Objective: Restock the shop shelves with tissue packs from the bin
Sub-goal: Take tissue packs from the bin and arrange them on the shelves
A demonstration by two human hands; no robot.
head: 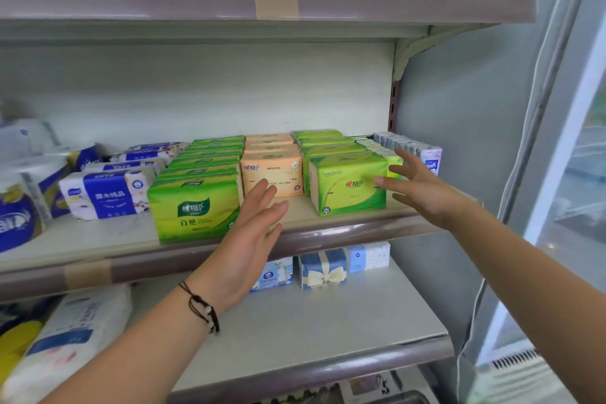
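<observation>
Though both untouching, green tissue pack (349, 184) between left hand (244, 241) and right hand (423, 188).

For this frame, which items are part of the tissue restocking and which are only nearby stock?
Part of the job:
- front green tissue pack, between the hands
- orange tissue pack
- green pack row on the left
- left hand and right hand, both open

Only nearby:
- blue and white packs
- bow-print pack on the lower shelf

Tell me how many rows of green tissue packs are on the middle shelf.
2. The left green row stands left of the orange row; the right green row stands right of it, by the right hand. Packs behind the fronts are partly hidden.
</observation>
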